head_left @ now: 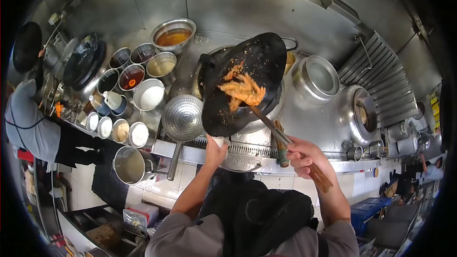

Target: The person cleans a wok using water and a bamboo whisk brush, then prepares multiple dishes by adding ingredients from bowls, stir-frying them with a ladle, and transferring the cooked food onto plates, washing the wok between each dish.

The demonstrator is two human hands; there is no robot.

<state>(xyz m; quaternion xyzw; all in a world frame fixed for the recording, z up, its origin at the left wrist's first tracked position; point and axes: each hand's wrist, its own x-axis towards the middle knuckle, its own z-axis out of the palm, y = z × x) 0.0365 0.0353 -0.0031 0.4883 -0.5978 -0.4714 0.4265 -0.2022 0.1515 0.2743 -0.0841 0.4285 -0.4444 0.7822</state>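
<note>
My left hand [216, 152] is closed on the near rim of a black wok [220, 109], with a folded white cloth [218, 141] between. The wok is tilted over the stove. In it lies a heap of orange-brown fried food pieces [247, 91], with small crumbs scattered on the metal. My right hand [304, 156] grips a long cooking utensil [271, 126] with a metal shaft and a wooden handle. Its far end reaches the food, which hides its head. Left of the wok, a perforated strainer [183, 118] rests with its handle over the counter edge.
Metal pots of sauces [132, 76] and white powders [139, 134] stand at left, below a bowl of amber liquid [173, 37]. A bamboo brush [281, 148] lies near my right hand. A metal pot [320, 78] stands right. Other people [33, 121] are at both sides.
</note>
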